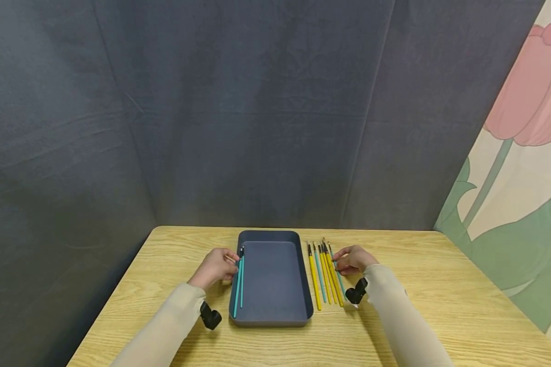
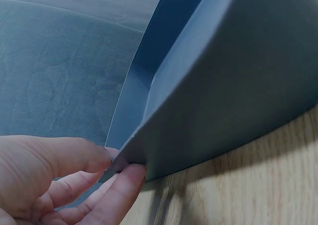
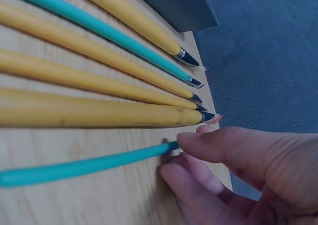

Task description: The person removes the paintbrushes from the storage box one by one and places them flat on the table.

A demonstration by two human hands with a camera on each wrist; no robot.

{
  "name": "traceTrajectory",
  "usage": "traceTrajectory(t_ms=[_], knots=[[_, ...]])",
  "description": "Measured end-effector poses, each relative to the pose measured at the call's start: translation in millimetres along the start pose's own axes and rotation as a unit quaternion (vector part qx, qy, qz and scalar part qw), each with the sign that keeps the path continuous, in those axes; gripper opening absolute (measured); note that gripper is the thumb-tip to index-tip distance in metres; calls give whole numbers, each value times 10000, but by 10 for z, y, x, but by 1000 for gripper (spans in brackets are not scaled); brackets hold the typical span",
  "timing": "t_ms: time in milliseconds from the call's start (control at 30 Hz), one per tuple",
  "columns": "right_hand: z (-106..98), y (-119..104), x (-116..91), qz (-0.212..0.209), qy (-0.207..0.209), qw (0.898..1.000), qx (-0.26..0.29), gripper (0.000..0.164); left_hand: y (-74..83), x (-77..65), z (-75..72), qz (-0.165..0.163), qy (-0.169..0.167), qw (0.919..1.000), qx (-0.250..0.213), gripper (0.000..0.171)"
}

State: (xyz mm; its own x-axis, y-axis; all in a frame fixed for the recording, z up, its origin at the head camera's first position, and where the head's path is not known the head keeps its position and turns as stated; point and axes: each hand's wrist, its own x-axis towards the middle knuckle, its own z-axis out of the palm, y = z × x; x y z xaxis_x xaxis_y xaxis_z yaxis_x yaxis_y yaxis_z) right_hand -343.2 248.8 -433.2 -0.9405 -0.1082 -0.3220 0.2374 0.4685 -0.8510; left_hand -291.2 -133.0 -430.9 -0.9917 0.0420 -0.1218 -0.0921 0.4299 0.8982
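My left hand (image 1: 217, 266) pinches the left rim of a dark grey rectangular tray (image 1: 275, 280), thumb on one side of the wall and fingers on the other. Two teal paintbrushes (image 1: 242, 280) lie inside, along that same wall. Right of the tray, my right hand (image 1: 354, 259) pinches a teal paintbrush (image 3: 89, 164) near its bristle end, which the thumb and fingers hide. Beside it lies a row of several yellow paintbrushes (image 3: 99, 113) with another teal paintbrush (image 3: 114, 35) among them, bristles pointing to the far edge.
Everything stands on a light wooden table (image 1: 179, 255). A dark grey curtain (image 1: 257, 127) hangs behind its far edge. On the right is a wall (image 1: 509, 204) painted with a pink tulip. Each wrist carries a small black camera (image 1: 210, 316).
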Motion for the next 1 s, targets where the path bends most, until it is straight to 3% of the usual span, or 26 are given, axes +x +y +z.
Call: traceTrajectory(t_ms=[233, 500, 767, 1000], knots=[[-79, -70, -16, -195, -441, 9985, 273, 36, 0, 6, -13, 26, -19, 10000, 1, 30], [-3, -395, -47, -506, -1030, 9909, 704, 43, -3, 17, 6, 30, 23, 10000, -20, 29], [380, -775, -106, -812, -1429, 9827, 858, 39, -5, 9, 12, -9, 31, 10000, -21, 29], [814, -1015, -112, -809, -1719, 9804, 529, 33, -20, 20, 5, -39, 14, 10000, -52, 29]])
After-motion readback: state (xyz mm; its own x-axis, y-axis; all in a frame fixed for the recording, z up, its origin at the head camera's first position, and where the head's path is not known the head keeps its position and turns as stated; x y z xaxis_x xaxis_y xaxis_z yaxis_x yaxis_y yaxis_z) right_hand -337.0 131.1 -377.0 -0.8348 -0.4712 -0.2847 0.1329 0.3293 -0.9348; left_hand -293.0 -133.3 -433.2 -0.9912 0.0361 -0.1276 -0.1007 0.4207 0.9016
